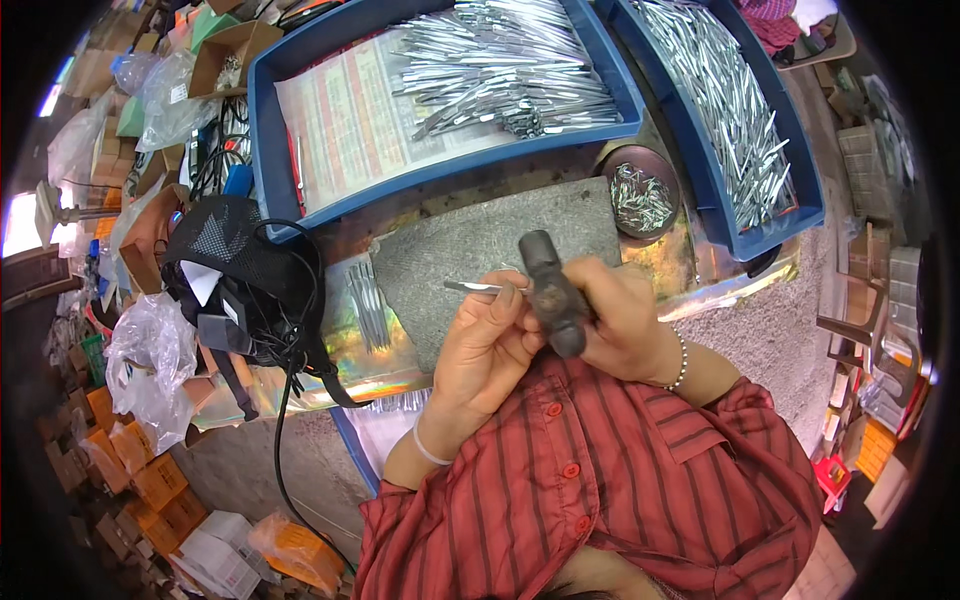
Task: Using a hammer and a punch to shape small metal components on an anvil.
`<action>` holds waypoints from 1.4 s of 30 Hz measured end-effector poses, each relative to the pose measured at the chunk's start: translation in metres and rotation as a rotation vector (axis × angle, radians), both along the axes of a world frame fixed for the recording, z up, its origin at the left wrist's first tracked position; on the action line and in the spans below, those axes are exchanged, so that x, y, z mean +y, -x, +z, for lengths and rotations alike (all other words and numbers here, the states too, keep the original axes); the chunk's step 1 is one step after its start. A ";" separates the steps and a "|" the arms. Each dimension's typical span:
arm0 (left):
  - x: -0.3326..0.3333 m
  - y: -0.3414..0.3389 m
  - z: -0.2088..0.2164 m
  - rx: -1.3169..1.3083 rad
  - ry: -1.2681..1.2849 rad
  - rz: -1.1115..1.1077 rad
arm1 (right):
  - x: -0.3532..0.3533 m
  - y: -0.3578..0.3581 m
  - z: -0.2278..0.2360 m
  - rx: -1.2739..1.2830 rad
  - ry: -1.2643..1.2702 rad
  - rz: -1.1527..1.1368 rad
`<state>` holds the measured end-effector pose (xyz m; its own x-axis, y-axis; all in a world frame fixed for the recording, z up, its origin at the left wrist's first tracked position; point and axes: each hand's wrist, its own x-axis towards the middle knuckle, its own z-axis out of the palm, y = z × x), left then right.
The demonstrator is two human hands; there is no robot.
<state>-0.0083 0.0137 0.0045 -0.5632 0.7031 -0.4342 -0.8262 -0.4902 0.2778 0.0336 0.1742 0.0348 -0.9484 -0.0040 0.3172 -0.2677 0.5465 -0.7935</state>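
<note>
Pinching metal strip [472, 287], left fingers [503, 300] | right hand [620, 320] gripping hammer [552, 290] | blue trays [262, 120] hold strips

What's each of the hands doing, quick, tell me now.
Left hand: closed, pinching a thin metal piece.
Right hand: closed around a hammer.

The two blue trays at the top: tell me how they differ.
The left blue tray is lined with printed paper, its metal strips heaped at its right end; the right blue tray shows no lining, and its metal pieces run its length. Both hold silvery metal.
</note>
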 end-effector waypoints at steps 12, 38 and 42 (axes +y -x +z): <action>-0.036 0.017 -0.005 0.342 0.196 0.185 | 0.019 -0.001 -0.020 -0.428 0.224 -0.028; -0.011 0.006 -0.006 1.060 0.889 0.067 | 0.019 -0.018 -0.034 -0.509 0.553 -0.060; -0.009 0.005 -0.006 1.096 0.885 0.076 | 0.020 -0.019 -0.032 -0.538 0.572 -0.036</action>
<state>-0.0135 0.0044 -0.0015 -0.9221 0.3854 -0.0331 0.0272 0.1500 0.9883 0.0522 0.1942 0.0027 -0.9687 0.0551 -0.2421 0.2433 0.0149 -0.9698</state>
